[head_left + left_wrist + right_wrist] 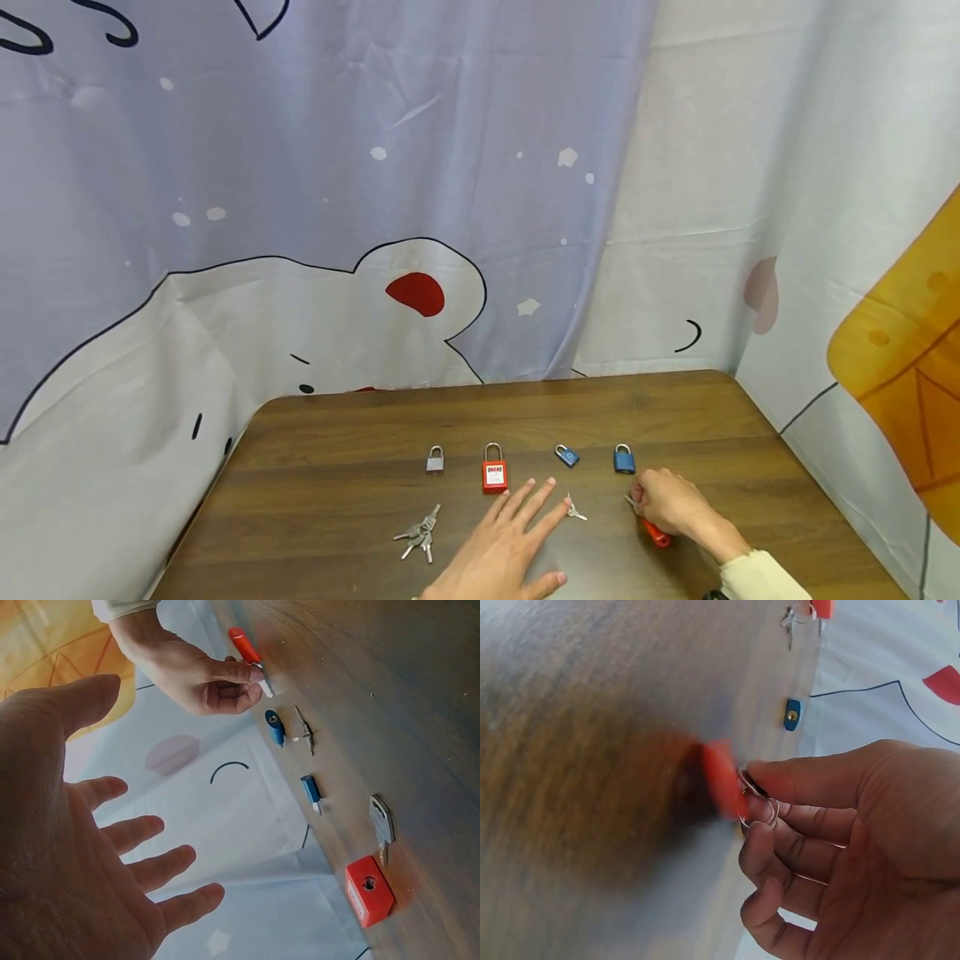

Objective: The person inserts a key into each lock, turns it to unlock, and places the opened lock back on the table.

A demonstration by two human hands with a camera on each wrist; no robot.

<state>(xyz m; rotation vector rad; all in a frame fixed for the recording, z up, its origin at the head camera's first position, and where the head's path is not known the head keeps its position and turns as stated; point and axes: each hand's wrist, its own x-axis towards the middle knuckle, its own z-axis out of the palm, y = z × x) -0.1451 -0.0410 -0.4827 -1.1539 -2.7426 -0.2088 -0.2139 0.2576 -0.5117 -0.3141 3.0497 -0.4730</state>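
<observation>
My right hand point(671, 504) pinches a key ring point(771, 813) between thumb and fingers; a red tag point(656, 533) hangs from it, blurred in the right wrist view. A key shows at the fingertips in the left wrist view. My left hand point(501, 550) is spread above the table with straight fingers and holds nothing. Beyond its fingertips stands a red padlock point(494, 477). Small keys point(574, 509) lie just right of those fingers. A blue padlock point(624, 460) is nearest the right hand, and a smaller blue padlock point(567, 456) lies tilted to its left.
A small silver-grey padlock point(435, 461) lies left of the red one. A bunch of several keys point(422, 533) rests on the wooden table point(315, 483) left of my left hand. A printed curtain point(315, 167) hangs behind the table's back edge and along its sides.
</observation>
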